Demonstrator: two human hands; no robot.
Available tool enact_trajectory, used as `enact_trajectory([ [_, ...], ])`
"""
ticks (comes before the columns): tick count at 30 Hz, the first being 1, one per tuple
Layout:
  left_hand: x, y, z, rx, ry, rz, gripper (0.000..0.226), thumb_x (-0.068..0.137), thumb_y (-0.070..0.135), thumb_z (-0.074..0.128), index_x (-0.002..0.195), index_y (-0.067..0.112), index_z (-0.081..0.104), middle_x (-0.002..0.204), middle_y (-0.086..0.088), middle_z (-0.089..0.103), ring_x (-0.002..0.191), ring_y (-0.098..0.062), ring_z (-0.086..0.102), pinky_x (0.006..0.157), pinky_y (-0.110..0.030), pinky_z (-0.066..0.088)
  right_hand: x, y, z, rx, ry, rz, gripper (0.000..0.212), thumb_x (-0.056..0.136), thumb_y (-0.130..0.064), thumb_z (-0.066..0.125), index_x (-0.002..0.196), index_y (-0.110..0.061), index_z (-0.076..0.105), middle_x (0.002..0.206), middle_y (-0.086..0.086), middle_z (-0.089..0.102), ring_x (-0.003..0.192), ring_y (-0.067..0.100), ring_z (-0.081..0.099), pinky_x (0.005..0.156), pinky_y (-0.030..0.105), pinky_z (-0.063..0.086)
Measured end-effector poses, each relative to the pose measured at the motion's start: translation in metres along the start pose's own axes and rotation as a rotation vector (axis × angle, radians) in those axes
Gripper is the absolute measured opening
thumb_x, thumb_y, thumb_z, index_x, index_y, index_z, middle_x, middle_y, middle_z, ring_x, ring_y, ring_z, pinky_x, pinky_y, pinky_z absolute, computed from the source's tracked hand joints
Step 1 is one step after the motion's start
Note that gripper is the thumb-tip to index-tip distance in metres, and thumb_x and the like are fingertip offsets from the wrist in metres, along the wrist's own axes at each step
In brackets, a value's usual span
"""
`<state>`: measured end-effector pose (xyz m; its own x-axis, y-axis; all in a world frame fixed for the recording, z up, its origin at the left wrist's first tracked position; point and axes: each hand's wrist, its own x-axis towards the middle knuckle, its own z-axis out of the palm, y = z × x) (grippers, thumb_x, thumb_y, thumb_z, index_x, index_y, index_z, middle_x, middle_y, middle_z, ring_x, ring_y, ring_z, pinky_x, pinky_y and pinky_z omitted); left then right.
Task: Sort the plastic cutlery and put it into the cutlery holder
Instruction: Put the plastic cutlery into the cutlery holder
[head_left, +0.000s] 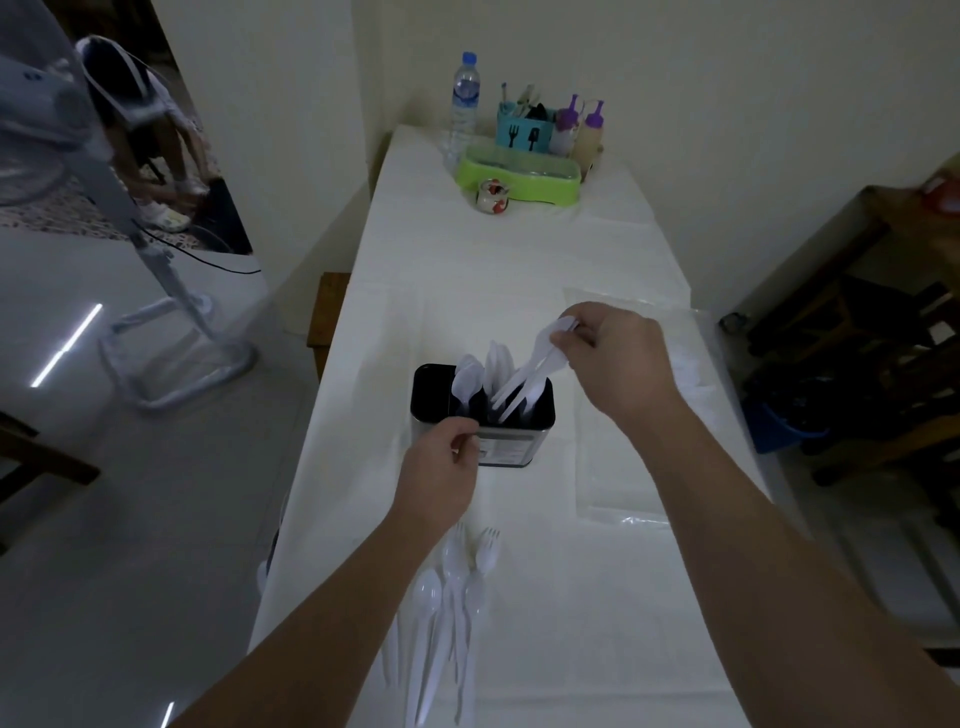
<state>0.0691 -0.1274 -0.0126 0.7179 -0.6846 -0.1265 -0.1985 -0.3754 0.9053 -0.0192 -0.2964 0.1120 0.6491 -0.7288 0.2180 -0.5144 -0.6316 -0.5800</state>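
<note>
Loose cutlery nearest you: white plastic forks and spoons (451, 597) are lying in a loose bundle on the white table (571, 597), handles running toward you, heads pointing away toward the holder.
Cutlery holder: the black cutlery holder (483, 415) is standing upright just beyond that bundle, between your two hands, with spoons (467, 382) already standing in its left part and more white pieces in the middle.
Piece in hand: you are pinching a white utensil (535, 364) by its upper end; its long axis is slanting down and to the left, lower end already inside the holder's right compartment. Whether it is a fork or a knife is hard to tell.
Right hand: your right hand (613, 358) is hovering above and to the right of the holder, fingers closed on that utensil, wrist bent downward.
Left hand: your left hand (441, 467) is curling against the holder's near left corner, apparently steadying it; whether it is truly gripping cannot be told.
Deciding relation: the open compartment is lying down-left of your grip, so you are likely needing to tip the piece upright and let it slide in.
Remaining work: the bundle by you is waiting, nearer your left hand.
</note>
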Motion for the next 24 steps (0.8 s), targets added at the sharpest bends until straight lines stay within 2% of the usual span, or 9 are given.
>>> enact_trajectory([
  [5, 0.0, -0.005, -0.002, -0.019, -0.004, -0.027, 0.021, 0.098, 0.019, 0.055, 0.117, 0.021, 0.065, 0.098, 0.003, 0.068, 0.088, -0.017, 0.068, 0.088, -0.037, 0.056, 0.002, 0.007, 0.033, -0.068, -0.113, -0.013, 0.011, 0.09, -0.021, 0.064, 0.092, -0.014, 0.072, 0.079, 0.004, 0.072, 0.076, 0.021, 0.065, 0.073, 0.029, 0.049],
  [8, -0.002, -0.014, -0.007, -0.028, 0.015, -0.041, 0.021, 0.098, 0.02, 0.055, 0.115, 0.022, 0.065, 0.1, 0.005, 0.068, 0.091, -0.018, 0.068, 0.089, -0.042, 0.057, 0.001, 0.012, 0.053, -0.119, -0.209, 0.007, 0.014, 0.09, -0.024, 0.063, 0.09, -0.011, 0.07, 0.075, 0.004, 0.068, 0.073, 0.021, 0.061, 0.069, 0.03, 0.047],
  [13, -0.005, -0.026, -0.015, -0.024, 0.034, -0.072, 0.018, 0.097, 0.021, 0.055, 0.112, 0.023, 0.065, 0.1, 0.002, 0.069, 0.088, -0.02, 0.069, 0.089, -0.044, 0.057, 0.005, 0.014, 0.073, -0.158, -0.258, 0.056, 0.024, 0.09, -0.023, 0.063, 0.07, -0.011, 0.055, 0.059, -0.004, 0.047, 0.066, 0.02, 0.049, 0.06, 0.027, 0.033],
  [16, -0.008, -0.029, -0.019, -0.028, 0.038, -0.093, 0.019, 0.098, 0.019, 0.054, 0.113, 0.022, 0.065, 0.102, 0.001, 0.07, 0.09, -0.022, 0.069, 0.091, -0.045, 0.056, 0.01, 0.008, 0.076, -0.157, -0.261, 0.033, 0.011, 0.09, -0.019, 0.06, 0.085, -0.01, 0.065, 0.076, 0.003, 0.064, 0.074, 0.023, 0.058, 0.066, 0.03, 0.046],
  [18, -0.01, -0.03, -0.021, -0.023, 0.039, -0.095, 0.018, 0.098, 0.019, 0.054, 0.112, 0.023, 0.065, 0.102, 0.001, 0.07, 0.09, -0.022, 0.069, 0.091, -0.044, 0.056, 0.011, 0.006, 0.077, -0.137, -0.25, 0.033, 0.013, 0.09, -0.015, 0.058, 0.098, -0.011, 0.067, 0.084, 0.004, 0.065, 0.078, 0.024, 0.061, 0.069, 0.032, 0.052],
  [22, -0.013, -0.032, -0.027, -0.022, 0.037, -0.096, 0.019, 0.099, 0.019, 0.053, 0.114, 0.021, 0.064, 0.105, 0.0, 0.069, 0.092, -0.022, 0.068, 0.09, -0.043, 0.057, 0.017, 0.005, 0.078, -0.195, -0.267, 0.005, 0.017, 0.089, -0.011, 0.052, 0.093, -0.014, 0.068, 0.079, 0.002, 0.063, 0.076, 0.024, 0.06, 0.062, 0.027, 0.043],
  [24, -0.015, -0.034, -0.031, -0.006, 0.037, -0.089, 0.019, 0.099, 0.018, 0.053, 0.114, 0.02, 0.064, 0.104, 0.001, 0.068, 0.09, -0.021, 0.068, 0.089, -0.042, 0.057, 0.018, 0.004, 0.079, -0.197, -0.269, 0.029, 0.015, 0.089, -0.013, 0.054, 0.095, -0.016, 0.067, 0.083, 0.004, 0.066, 0.076, 0.022, 0.059, 0.064, 0.026, 0.045],
])
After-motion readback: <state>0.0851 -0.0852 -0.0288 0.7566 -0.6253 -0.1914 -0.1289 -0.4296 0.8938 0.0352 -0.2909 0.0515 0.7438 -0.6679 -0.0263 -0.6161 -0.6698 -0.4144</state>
